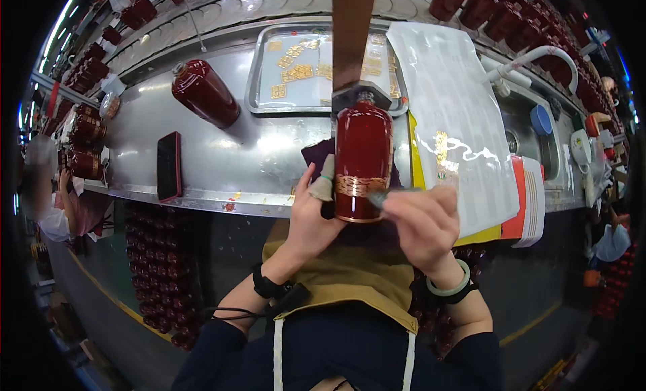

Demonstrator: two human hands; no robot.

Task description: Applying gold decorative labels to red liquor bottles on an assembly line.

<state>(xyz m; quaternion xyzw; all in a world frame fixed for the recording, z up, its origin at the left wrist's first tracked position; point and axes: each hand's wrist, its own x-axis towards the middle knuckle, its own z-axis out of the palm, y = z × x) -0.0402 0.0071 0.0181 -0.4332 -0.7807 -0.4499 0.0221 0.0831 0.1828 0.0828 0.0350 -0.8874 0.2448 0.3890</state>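
A glossy dark red bottle [364,138] lies in front of me, its neck pointing away toward a dark angular block [344,98]. Gold patterned decoration [361,186] rings the bottle near its base. My left hand [311,224] grips the bottle's lower left side, a pale finger cot [324,182] on one finger. On the other side, my right hand [425,223] is closed in a pinch around a small grey flat piece [378,199], held at the gold band; blur hides its exact kind. Dark purple cloth [317,151] shows beneath the bottle.
A metal tray [254,88] holds several gold decorations behind the bottle, partly hidden by a brown upright post [352,34]. Another red bottle [205,93] and a phone [169,166] lie left. Plastic-covered sheets [451,101] lie right, before a sink [553,152]. A person [64,216] sits far left.
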